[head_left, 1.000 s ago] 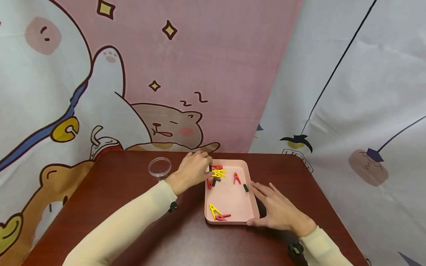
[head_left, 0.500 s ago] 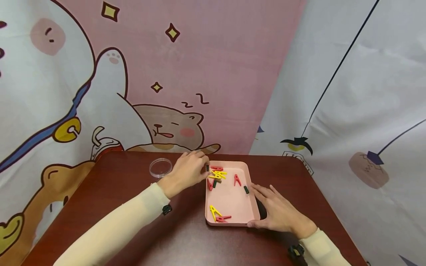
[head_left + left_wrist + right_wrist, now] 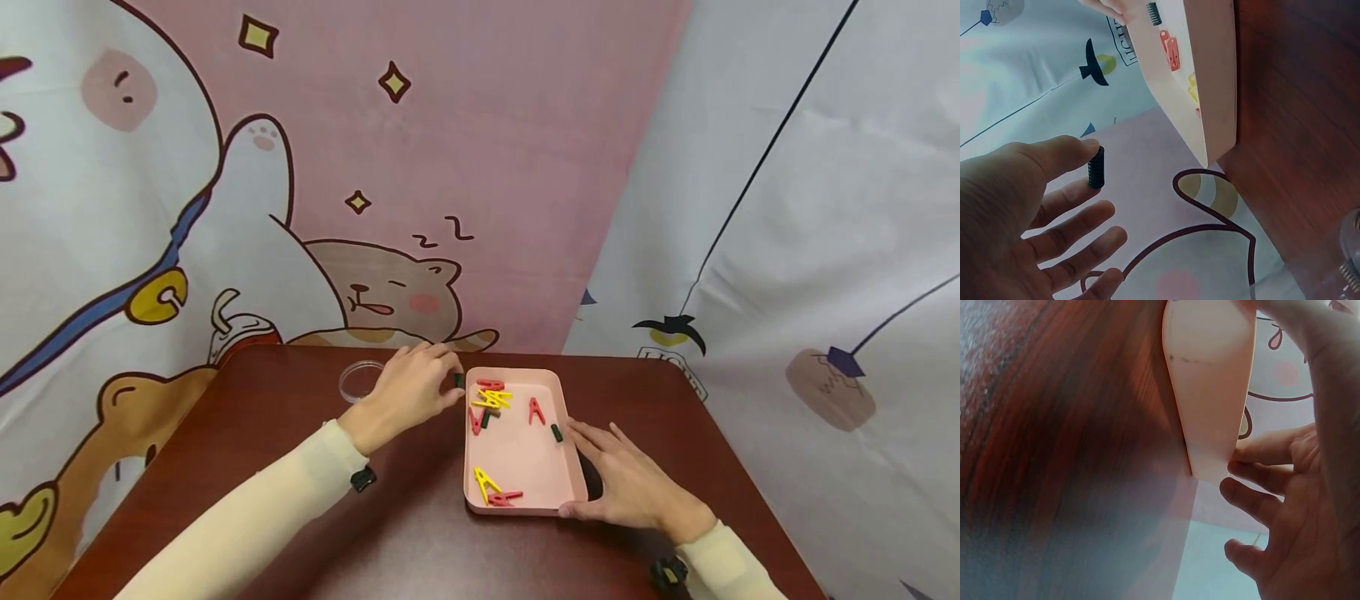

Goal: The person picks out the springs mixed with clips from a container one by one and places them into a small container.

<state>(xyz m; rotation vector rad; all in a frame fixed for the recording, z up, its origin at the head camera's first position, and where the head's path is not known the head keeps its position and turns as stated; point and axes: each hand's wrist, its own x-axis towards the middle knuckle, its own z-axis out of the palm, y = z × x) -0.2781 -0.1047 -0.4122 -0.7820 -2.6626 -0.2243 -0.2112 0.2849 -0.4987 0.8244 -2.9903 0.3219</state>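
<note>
Pink tray (image 3: 521, 462): four red clips (image 3: 536, 411), two dark green springs (image 3: 557, 432); yellow clips (image 3: 486, 485) partly overlap, count unclear. Third spring (image 3: 1096, 167): dark green, ribbed, short cylinder, pinched between thumb and index of left hand (image 3: 411, 387), just left of tray. Right hand (image 3: 626, 477) spread, touching tray's right side. One clear dish (image 3: 360, 381).

Head view evenly lit, w/ soft glare on wooden table (image 3: 517, 560) nr. front & shadow beside left sleeve (image 3: 255, 512). R wrist cam dim, hazy twd. btm. L wrist cam: cloth backdrop (image 3: 1022, 78) pale, washed out; dark-green spring (image 3: 1096, 167) fairly sharp.
</note>
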